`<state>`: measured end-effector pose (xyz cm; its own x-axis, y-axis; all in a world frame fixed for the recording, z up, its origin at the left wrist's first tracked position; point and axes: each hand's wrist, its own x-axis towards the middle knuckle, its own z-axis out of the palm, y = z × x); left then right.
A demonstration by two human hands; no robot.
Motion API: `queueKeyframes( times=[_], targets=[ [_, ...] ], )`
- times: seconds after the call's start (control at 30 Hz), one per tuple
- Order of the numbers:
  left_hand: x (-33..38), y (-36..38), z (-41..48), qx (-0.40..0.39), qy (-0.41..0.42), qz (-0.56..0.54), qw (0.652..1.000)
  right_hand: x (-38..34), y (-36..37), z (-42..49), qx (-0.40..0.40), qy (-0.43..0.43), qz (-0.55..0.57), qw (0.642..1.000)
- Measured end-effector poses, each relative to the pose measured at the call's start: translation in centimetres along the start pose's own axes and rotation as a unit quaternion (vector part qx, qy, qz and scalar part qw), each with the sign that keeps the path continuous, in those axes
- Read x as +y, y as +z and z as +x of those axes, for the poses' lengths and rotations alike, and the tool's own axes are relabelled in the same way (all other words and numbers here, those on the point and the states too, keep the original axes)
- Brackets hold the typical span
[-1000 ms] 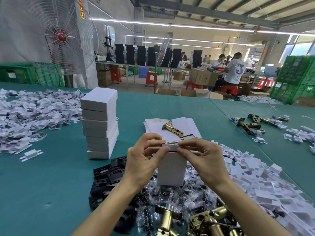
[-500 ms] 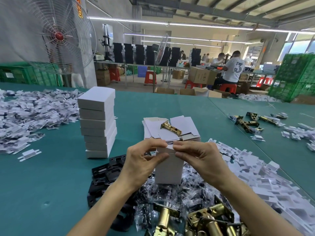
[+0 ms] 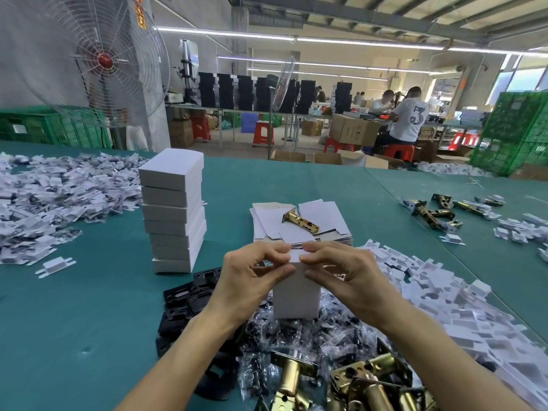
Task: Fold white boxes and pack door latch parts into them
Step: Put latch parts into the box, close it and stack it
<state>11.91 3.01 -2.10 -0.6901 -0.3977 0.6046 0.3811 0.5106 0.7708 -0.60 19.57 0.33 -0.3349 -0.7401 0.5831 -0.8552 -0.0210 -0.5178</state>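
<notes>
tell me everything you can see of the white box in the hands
The box is small, plain white, cardboard by its look, held upright above a heap of bagged parts. Its top flap looks nearly shut. The left hand and right hand pinch its top edge from either side.
</notes>
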Motion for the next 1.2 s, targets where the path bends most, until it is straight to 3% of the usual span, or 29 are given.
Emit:
queueKeyframes(
  times=[0.27,0.37,0.43,0.57,0.67,0.73,0.87,0.97,1.1,1.2],
  targets=[
    [0.2,-0.2,0.2,-0.063,-0.127,-0.062,0.988,0.0,-0.1,0.0,-0.019,0.074,0.052,0.996],
    [0.5,-0.6,0.3,-0.106,-0.179,-0.044,0.977,-0.6,-0.1,0.2,0.045,0.147,0.174,0.973],
    [1.3,-0.7,0.5,-0.076,-0.193,-0.047,0.977,-1.2,-0.1,0.4,0.121,0.208,0.287,0.927],
    [3.1,-0.3,1.2,0.061,-0.155,-0.089,0.982,-2.9,0.9,1.5,0.18,0.344,0.503,0.772],
    [4.1,0.0,1.4,0.141,-0.119,-0.114,0.976,-4.6,2.5,2.3,0.175,0.375,0.553,0.723],
    [4.7,0.1,1.5,0.182,-0.067,-0.073,0.978,-5.2,3.5,2.6,0.176,0.38,0.573,0.705],
    [5.1,-0.5,1.6,0.173,-0.073,0.033,0.982,-5.5,4.3,3.3,0.178,0.386,0.572,0.702],
    [5.3,-2.1,2.2,0.072,-0.139,0.085,0.984,-5.3,3.8,3.9,0.175,0.387,0.557,0.714],
    [5.8,-4.0,2.0,-0.059,-0.114,0.156,0.979,-5.0,2.9,5.0,0.173,0.374,0.533,0.739],
    [4.9,-4.6,2.2,-0.015,-0.105,0.194,0.975,-4.7,2.9,5.1,0.144,0.391,0.521,0.745]
  ],
)
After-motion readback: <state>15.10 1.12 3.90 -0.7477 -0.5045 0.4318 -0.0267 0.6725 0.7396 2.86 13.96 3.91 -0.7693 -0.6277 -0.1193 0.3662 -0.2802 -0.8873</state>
